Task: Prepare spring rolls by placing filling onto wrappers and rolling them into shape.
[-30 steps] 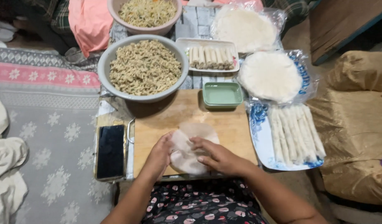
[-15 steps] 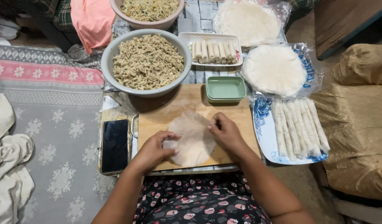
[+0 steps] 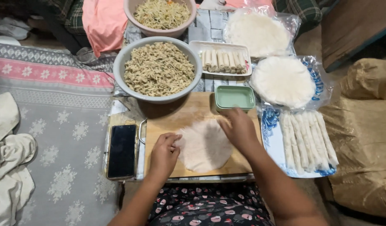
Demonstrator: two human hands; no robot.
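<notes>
A black phone (image 3: pixel 122 150) lies beside the board, and white crumpled cloth (image 3: pixel 6 155) rests on the grey snowflake-patterned mat (image 3: pixel 63 138).

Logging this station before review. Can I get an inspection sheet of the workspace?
Surface: wooden board on the floor, patterned mat to its left.
Job's things: round wrapper flat on the board; grey bowl of filling behind it; small green dish at the board's far right edge.
Clutter: phone left of the board; tray of finished rolls; plate of rolls; two wrapper stacks in plastic; second bowl; white cloth.
Grippers: left hand on the wrapper's left edge; right hand on its upper right edge, just below the dish.
Cables: nothing seen.
Surroundings: brown sacks on the right.
</notes>
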